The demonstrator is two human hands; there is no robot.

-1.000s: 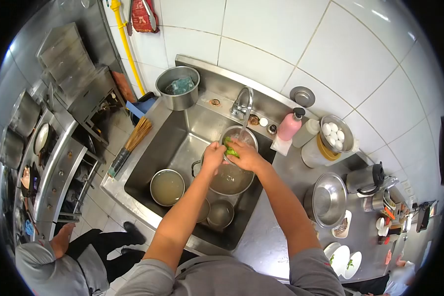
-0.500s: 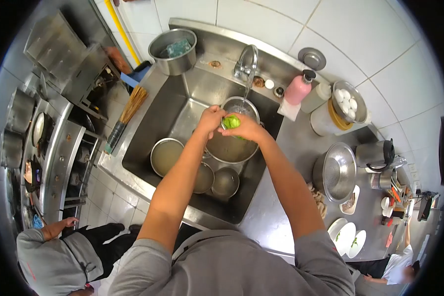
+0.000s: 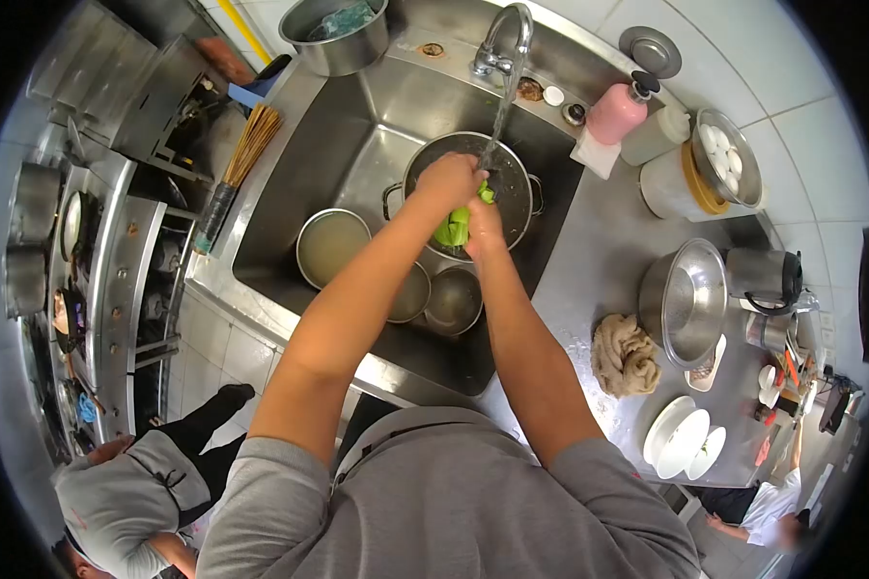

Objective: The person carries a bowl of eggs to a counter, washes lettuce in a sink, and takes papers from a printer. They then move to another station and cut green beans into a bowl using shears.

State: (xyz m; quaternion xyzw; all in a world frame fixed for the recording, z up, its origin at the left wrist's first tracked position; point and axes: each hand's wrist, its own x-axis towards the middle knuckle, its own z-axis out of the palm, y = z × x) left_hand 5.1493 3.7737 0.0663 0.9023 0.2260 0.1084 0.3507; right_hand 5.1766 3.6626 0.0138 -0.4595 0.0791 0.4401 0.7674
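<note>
1. My right hand [image 3: 485, 227] was clamped on the green vegetable [image 3: 453, 230]; leaves showed to the left of its fingers and past their tips.
2. My left hand [image 3: 452, 181] was set just beyond and left of the right, close against the same leaves. Its fingers were curled; with the tips hidden, I could not tell whether they gripped.
3. The vegetable was located between and under both hands, above the two-handled pot [image 3: 518, 205].
4. Directly beyond my fingers, a stream of water [image 3: 501, 111] fell from the faucet [image 3: 492, 60] toward the pot.
5. Left of my fingers and nearer my body, a pot of cloudy liquid [image 3: 298, 249] stood in the sink [image 3: 396, 145]. Two smaller vessels, one partly behind my left forearm, stood on the near side of my hands.
6. Farther left, outside the basin, a bristle brush [image 3: 237, 179] lay on the sink edge. Beyond it, a deep steel pot [image 3: 343, 56] stood at the far left corner.
7. Right of my fingers and farther off, a pink pump bottle [image 3: 616, 114] stood on the rear ledge, near a bowl of eggs [image 3: 751, 179].
8. To the right and nearer my body, a crumpled cloth [image 3: 625, 355] lay beside a steel colander [image 3: 652, 299]; white plates [image 3: 681, 439] lay closer still to me.
</note>
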